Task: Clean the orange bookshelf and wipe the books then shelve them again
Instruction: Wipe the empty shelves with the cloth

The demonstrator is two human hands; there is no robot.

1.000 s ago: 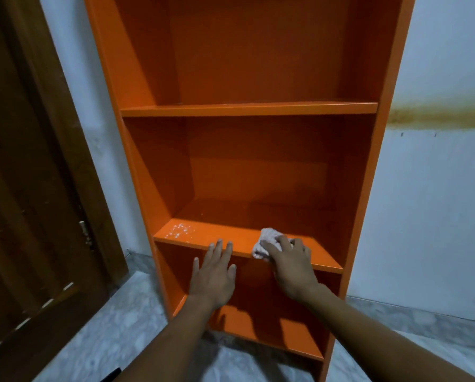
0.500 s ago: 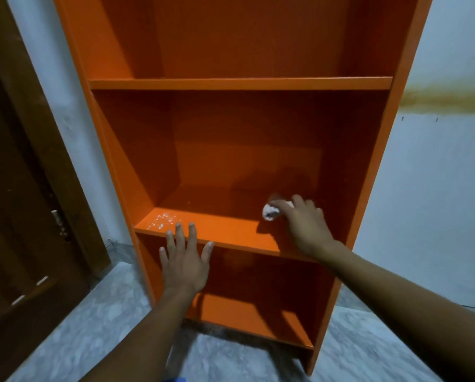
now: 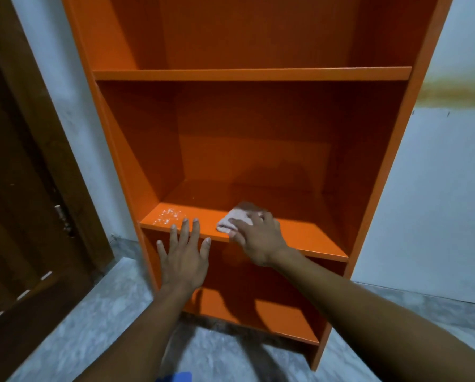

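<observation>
The orange bookshelf (image 3: 247,74) fills the middle of the head view, and no books stand on any shelf I can see. My right hand (image 3: 258,237) presses a crumpled white cloth (image 3: 235,219) flat onto the middle shelf board (image 3: 321,239), near its front edge. White specks of dust (image 3: 170,216) lie on that board's front left corner. My left hand (image 3: 185,253) is spread with fingers apart, its fingertips resting against the front edge of the same board, just left of the cloth. No books are in sight.
A dark brown wooden door (image 3: 23,188) stands to the left of the bookshelf. A pale wall (image 3: 437,188) with a brownish stain band (image 3: 457,93) is on the right. Grey marbled floor (image 3: 79,326) lies below. A small blue thing (image 3: 182,377) shows at the bottom edge.
My right hand has dragged the cloth from the back right of the middle shelf forward and to the left. My left hand has shifted up onto the shelf's front edge.
</observation>
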